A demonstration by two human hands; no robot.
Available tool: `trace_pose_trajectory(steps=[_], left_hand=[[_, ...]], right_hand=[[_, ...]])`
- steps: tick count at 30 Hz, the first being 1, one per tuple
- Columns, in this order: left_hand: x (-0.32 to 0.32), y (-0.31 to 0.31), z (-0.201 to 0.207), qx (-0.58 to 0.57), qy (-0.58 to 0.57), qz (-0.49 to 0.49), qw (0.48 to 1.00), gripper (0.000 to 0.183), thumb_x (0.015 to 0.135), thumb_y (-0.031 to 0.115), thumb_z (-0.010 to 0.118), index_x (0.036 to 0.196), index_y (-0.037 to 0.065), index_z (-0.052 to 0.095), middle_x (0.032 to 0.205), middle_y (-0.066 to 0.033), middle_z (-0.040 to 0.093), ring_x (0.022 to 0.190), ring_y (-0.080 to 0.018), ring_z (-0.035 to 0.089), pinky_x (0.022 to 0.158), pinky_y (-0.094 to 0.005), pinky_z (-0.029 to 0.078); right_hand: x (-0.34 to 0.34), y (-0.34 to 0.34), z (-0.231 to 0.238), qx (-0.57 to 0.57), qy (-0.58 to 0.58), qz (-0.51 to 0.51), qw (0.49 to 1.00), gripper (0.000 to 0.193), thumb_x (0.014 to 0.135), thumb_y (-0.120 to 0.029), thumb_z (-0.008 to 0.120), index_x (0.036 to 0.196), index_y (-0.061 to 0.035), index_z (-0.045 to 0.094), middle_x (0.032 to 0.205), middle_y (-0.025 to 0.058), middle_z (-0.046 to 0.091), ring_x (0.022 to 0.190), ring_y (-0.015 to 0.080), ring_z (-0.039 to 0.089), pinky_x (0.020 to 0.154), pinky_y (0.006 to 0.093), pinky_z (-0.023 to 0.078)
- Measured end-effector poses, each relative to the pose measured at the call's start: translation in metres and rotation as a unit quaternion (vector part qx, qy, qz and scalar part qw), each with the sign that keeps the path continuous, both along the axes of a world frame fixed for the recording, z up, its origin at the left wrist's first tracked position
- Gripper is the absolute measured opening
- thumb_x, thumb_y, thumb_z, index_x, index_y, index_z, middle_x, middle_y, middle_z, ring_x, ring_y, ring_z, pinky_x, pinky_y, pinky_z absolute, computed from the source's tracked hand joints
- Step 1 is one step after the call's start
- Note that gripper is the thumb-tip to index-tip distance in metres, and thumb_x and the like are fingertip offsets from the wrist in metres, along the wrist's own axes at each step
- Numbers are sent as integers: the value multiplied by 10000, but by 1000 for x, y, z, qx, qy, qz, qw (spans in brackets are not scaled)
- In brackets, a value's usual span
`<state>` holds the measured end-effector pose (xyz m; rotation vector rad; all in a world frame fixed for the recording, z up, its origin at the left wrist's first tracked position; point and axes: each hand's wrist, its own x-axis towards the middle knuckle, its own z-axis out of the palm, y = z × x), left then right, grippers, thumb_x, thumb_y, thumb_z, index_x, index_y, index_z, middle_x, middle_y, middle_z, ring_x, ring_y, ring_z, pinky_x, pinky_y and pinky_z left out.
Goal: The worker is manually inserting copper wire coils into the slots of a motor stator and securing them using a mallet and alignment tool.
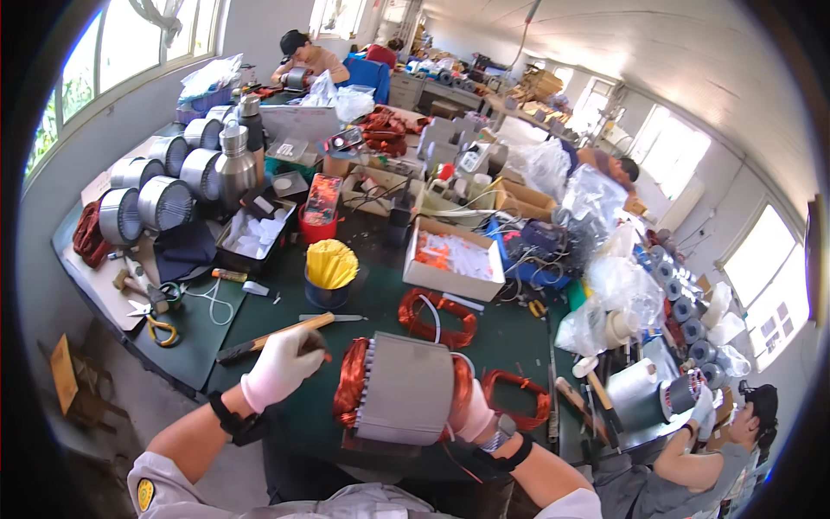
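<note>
A grey motor stator (405,389) lies on its side at the front of the green bench, with copper windings (350,382) bulging from both ends. My left hand (281,370), in a white glove, is raised left of the stator with its fingers curled in. Something dark shows at its fingertips, too unclear to name. My right hand (474,413), also gloved, rests against the windings at the stator's right end; its fingers are hidden there. Red copper coils (438,318) lie behind the stator, and another coil (517,402) is to its right.
A wooden-handled tool (275,337) lies beyond my left hand. A pot of yellow strips (331,266) and a white box of paper slips (454,259) stand farther back. Scissors (161,322) lie left, hammers (599,387) right. A co-worker (705,450) sits at the right.
</note>
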<state>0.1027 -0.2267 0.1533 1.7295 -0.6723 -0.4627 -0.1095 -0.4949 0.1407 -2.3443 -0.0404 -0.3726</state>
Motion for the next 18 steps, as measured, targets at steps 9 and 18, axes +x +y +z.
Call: trace_pose_trajectory(steps=[9,18], left_hand=[[102,-146,86,14,-164,-101,981,146,902,72,669,969,-51,709,771,-63,705,667,-123,666,621,-291,526],[142,-308,38,117,-325,-114,931,246,868,186,729,971,-36,717,887,-198,737,845,-346,712,804,-415,545]], right_hand=[[2,-4,-12,-165,104,16,981,379,997,-161,665,1351,-33,617,1262,128,702,1104,323,702,932,395,586],[-6,-3,-24,115,29,-23,993,179,823,-255,710,841,-82,670,762,112,671,687,336,682,624,445,539]])
